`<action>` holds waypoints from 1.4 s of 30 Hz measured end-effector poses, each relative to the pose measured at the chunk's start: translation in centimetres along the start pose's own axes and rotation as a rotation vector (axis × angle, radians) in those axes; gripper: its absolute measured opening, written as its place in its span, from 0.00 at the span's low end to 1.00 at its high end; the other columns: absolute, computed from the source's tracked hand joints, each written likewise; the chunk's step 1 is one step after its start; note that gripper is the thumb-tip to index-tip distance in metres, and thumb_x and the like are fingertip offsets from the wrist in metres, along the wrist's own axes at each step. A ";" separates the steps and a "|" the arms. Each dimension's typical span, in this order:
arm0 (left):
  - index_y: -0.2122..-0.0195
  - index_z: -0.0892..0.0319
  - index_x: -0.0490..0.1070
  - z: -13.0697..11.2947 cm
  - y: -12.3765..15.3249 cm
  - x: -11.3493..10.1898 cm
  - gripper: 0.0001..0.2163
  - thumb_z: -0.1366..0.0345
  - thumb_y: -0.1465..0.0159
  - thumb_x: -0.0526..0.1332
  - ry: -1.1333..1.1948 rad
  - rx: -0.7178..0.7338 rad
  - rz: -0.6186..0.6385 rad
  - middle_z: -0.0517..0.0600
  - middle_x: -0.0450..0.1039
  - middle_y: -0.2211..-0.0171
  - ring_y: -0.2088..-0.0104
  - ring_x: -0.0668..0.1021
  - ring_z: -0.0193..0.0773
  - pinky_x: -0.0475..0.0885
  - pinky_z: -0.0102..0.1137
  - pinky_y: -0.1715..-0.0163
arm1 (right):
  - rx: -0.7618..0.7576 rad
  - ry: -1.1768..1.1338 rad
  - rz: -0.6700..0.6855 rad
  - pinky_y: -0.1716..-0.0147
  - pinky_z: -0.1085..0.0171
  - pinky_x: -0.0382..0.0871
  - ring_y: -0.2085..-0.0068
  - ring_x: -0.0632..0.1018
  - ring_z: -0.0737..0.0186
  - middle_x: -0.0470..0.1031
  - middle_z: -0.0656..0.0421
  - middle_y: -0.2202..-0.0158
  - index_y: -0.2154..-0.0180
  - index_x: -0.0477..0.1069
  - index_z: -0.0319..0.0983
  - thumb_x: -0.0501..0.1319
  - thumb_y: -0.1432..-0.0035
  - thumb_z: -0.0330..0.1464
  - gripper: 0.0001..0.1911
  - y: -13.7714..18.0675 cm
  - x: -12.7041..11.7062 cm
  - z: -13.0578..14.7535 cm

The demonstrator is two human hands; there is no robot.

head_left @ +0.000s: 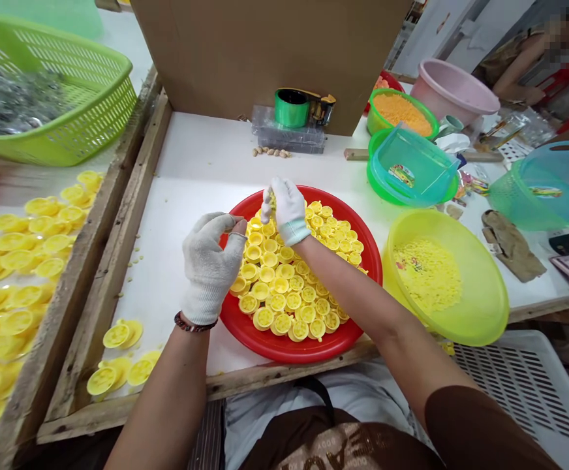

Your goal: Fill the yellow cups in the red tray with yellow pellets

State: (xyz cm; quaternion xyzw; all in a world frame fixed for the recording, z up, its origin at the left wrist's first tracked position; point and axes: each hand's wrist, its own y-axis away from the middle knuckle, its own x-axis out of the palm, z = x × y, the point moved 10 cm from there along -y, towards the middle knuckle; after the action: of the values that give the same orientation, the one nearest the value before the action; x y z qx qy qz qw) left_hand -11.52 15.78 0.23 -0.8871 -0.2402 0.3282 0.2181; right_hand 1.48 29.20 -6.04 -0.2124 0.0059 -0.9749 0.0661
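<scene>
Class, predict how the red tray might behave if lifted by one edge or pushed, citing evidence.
The red tray looks fairly stiff, its rim smooth and round. Lifted by one edge, it would probably spill yellow pieces, which seem merely heaped in it. Wide and low, it would likelier slide than topple.

- Left hand [212, 254]: a white knit glove [199, 261], open at the thumb so that its tip shows bare, with a ribbed cuff [199, 304].
- Left wrist: a bracelet [195, 324] of small, dark reddish-brown beads.
- Right hand [287, 203]: a second white glove [292, 212], finished with a pale mint-green band [295, 231].
- Right upper arm: a plain brown sleeve [475, 424], ending above the elbow.
- Torso: a brown top [265, 450] with pale printed lettering [338, 450], partly cut off.
- Lap: whitish-grey cloth [260, 405].
</scene>
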 end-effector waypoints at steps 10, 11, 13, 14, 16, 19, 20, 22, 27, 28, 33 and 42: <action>0.64 0.57 0.78 0.1 -0.1 -0.3 0.09 0.60 0.33 0.61 -0.006 -0.013 0.014 0.50 0.79 0.62 0.61 0.80 0.40 0.74 0.36 0.58 | 0.105 -0.037 -0.071 0.87 0.71 0.45 0.84 0.54 0.76 0.60 0.69 0.78 0.71 0.56 0.42 0.60 0.35 0.52 0.24 -2.0 -0.6 0.3; 0.64 0.57 0.78 0.1 -0.2 -0.4 0.09 0.60 0.33 0.61 -0.011 -0.019 0.013 0.50 0.79 0.62 0.60 0.80 0.40 0.74 0.36 0.58 | 0.089 -0.032 -0.070 0.87 0.71 0.47 0.84 0.56 0.76 0.62 0.69 0.78 0.70 0.56 0.42 0.60 0.36 0.53 0.24 -2.2 -0.4 0.4; 0.64 0.57 0.77 0.3 -0.3 -0.5 0.09 0.59 0.32 0.60 -0.016 -0.030 0.014 0.50 0.79 0.63 0.60 0.80 0.41 0.74 0.36 0.58 | 0.048 -0.020 -0.051 0.87 0.70 0.54 0.83 0.61 0.75 0.64 0.68 0.76 0.69 0.58 0.43 0.62 0.37 0.54 0.24 -2.8 -0.1 0.2; 0.64 0.56 0.77 0.4 -0.3 -0.5 0.10 0.59 0.32 0.60 -0.017 -0.035 0.014 0.50 0.79 0.63 0.61 0.80 0.41 0.74 0.36 0.58 | 0.026 -0.017 -0.039 0.86 0.70 0.57 0.82 0.63 0.74 0.65 0.68 0.76 0.69 0.58 0.43 0.62 0.38 0.54 0.24 -3.1 0.1 0.0; 0.64 0.57 0.77 0.6 -0.3 -0.6 0.09 0.59 0.32 0.60 -0.016 -0.048 0.012 0.50 0.79 0.63 0.61 0.79 0.41 0.74 0.36 0.58 | -0.006 -0.014 -0.026 0.85 0.69 0.61 0.82 0.66 0.73 0.66 0.68 0.76 0.68 0.59 0.43 0.63 0.39 0.55 0.24 -3.6 0.4 -0.6; 0.64 0.57 0.77 0.7 -0.4 -0.7 0.09 0.59 0.33 0.60 -0.013 -0.062 0.003 0.51 0.79 0.62 0.61 0.79 0.41 0.74 0.36 0.59 | -0.017 -0.022 -0.045 0.86 0.69 0.58 0.82 0.64 0.74 0.65 0.68 0.76 0.69 0.59 0.42 0.63 0.38 0.53 0.24 -4.1 0.3 -0.9; 0.64 0.57 0.77 0.6 -0.4 -0.8 0.09 0.59 0.33 0.60 -0.009 -0.060 0.000 0.51 0.79 0.62 0.61 0.79 0.41 0.74 0.37 0.59 | -0.009 -0.026 -0.054 0.86 0.70 0.56 0.82 0.63 0.74 0.65 0.68 0.76 0.69 0.59 0.42 0.62 0.37 0.53 0.24 -4.1 0.2 -0.9; 0.64 0.57 0.77 0.5 -0.4 -0.9 0.09 0.60 0.33 0.60 0.000 -0.047 -0.008 0.51 0.79 0.62 0.60 0.79 0.41 0.74 0.37 0.58 | 0.020 -0.043 -0.062 0.87 0.71 0.51 0.83 0.60 0.75 0.64 0.68 0.76 0.69 0.59 0.42 0.62 0.37 0.52 0.23 -3.7 0.3 -0.7; 0.65 0.57 0.77 0.5 -0.4 -1.0 0.08 0.61 0.33 0.60 0.000 -0.044 -0.010 0.51 0.79 0.62 0.60 0.80 0.41 0.74 0.37 0.57 | 0.033 -0.085 0.015 0.86 0.70 0.57 0.82 0.64 0.74 0.66 0.67 0.75 0.69 0.59 0.42 0.63 0.38 0.53 0.24 -2.0 1.5 -0.7; 0.64 0.57 0.77 0.6 -0.4 -1.0 0.08 0.61 0.33 0.60 -0.006 -0.050 -0.007 0.51 0.79 0.62 0.60 0.80 0.41 0.74 0.37 0.57 | 0.031 -0.073 0.031 0.85 0.70 0.61 0.81 0.66 0.73 0.67 0.67 0.74 0.69 0.60 0.42 0.63 0.38 0.53 0.24 -1.7 1.7 -1.1; 0.64 0.57 0.77 0.7 -0.4 -0.8 0.09 0.60 0.33 0.60 -0.015 -0.040 0.003 0.51 0.79 0.63 0.61 0.79 0.41 0.74 0.37 0.58 | 0.055 -0.046 0.051 0.78 0.68 0.71 0.76 0.72 0.72 0.71 0.65 0.72 0.67 0.62 0.41 0.65 0.39 0.51 0.22 -1.5 2.0 -2.8; 0.65 0.56 0.77 0.5 -0.2 -0.5 0.09 0.59 0.33 0.60 -0.010 -0.030 0.009 0.50 0.79 0.63 0.61 0.79 0.41 0.73 0.37 0.59 | 0.306 -0.229 -0.143 0.79 0.70 0.60 0.77 0.62 0.73 0.62 0.64 0.75 0.72 0.53 0.41 0.55 0.29 0.40 0.20 1.7 -2.9 5.1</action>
State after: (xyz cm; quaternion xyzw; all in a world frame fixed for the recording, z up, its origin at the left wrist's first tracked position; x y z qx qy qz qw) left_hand -12.27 15.82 0.24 -0.8897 -0.2422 0.3300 0.2019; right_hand 6.43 27.96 -2.63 -0.3091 -0.1650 -0.9362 0.0285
